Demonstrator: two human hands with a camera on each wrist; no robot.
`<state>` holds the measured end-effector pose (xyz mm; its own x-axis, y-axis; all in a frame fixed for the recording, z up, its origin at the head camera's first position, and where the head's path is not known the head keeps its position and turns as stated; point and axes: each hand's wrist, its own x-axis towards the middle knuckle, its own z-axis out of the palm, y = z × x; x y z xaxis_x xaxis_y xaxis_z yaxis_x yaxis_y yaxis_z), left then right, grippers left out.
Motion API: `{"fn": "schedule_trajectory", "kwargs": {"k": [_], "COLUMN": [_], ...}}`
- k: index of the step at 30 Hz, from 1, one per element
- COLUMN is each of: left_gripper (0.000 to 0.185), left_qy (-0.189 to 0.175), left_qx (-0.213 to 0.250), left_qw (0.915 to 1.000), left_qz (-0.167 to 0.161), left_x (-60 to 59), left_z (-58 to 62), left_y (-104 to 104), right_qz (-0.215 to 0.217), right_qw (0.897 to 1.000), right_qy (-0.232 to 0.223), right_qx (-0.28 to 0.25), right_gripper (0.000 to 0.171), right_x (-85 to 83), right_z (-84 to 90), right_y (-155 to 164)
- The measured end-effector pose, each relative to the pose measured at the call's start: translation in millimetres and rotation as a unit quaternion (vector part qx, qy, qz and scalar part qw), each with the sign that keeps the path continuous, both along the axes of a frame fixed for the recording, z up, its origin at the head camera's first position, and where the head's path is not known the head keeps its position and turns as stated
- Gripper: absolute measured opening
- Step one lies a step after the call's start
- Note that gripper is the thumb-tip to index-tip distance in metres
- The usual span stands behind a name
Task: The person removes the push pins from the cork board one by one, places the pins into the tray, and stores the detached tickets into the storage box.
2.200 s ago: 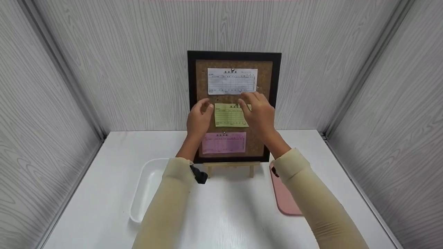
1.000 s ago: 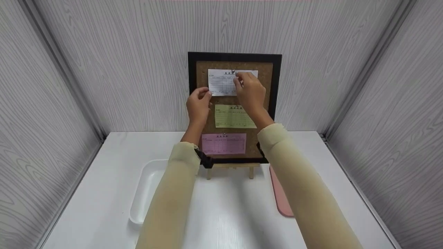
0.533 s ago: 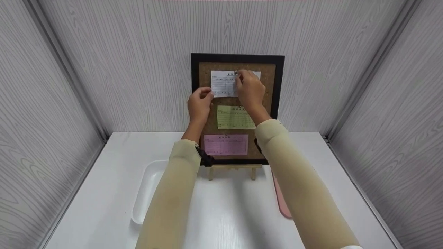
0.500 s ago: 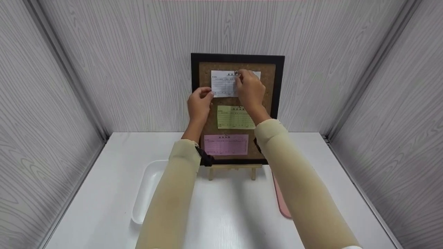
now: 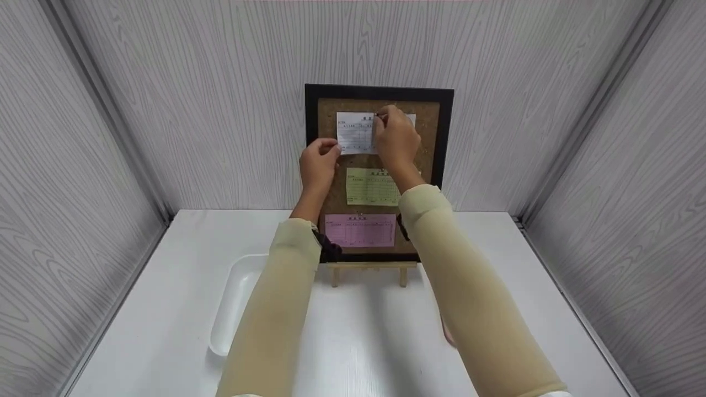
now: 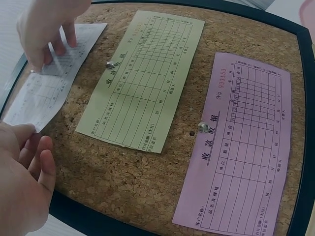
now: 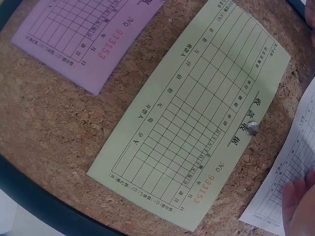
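A cork board with a black frame stands upright, bearing white, green and pink receipt slips. My left hand pinches the lower left corner of the white receipt slip between thumb and fingers; the left wrist view shows this corner bent slightly off the cork. At that slip's top edge my right hand pinches a push pin, mostly covered by the fingertips. The right part of the slip is hidden behind this hand. Clear push pins hold the green slip and pink slip at their top edges.
A small wooden easel supports the board on the white table. To the left lies a white tray, partly under the left sleeve. A pink tray is almost covered by the right sleeve. Wood-patterned panels surround the table.
Both hands have risen from beside the green slip to the white one. The left has taken hold of its corner. The right has moved up and left onto the push pin.
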<state>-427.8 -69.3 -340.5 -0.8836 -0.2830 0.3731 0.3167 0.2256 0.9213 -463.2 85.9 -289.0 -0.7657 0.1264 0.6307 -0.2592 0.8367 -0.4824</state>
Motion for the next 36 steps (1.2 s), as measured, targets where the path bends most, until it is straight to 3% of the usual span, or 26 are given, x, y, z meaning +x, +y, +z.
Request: {"fn": "schedule_trajectory", "kwargs": {"k": [9,36], "left_gripper": [0.018,0.016], "left_qy": [-0.018,0.003], "left_qx": [-0.011,-0.001], "left_qw": [0.9997,0.9999], "left_qz": [0.013,0.012], "left_x": [-5.2,-1.9], "left_z": [0.0,-2.3], "left_y": [1.7,-3.4], "right_qz": [-0.005,0.015], "right_qw": [1.000,0.999], "right_qy": [0.008,0.016], "right_qx": [-0.003,0.025], "right_gripper": [0.021,0.020], "right_x": [-3.1,-2.1], "right_z": [-0.5,-0.6], "right_y": [1.1,-5.2]}}
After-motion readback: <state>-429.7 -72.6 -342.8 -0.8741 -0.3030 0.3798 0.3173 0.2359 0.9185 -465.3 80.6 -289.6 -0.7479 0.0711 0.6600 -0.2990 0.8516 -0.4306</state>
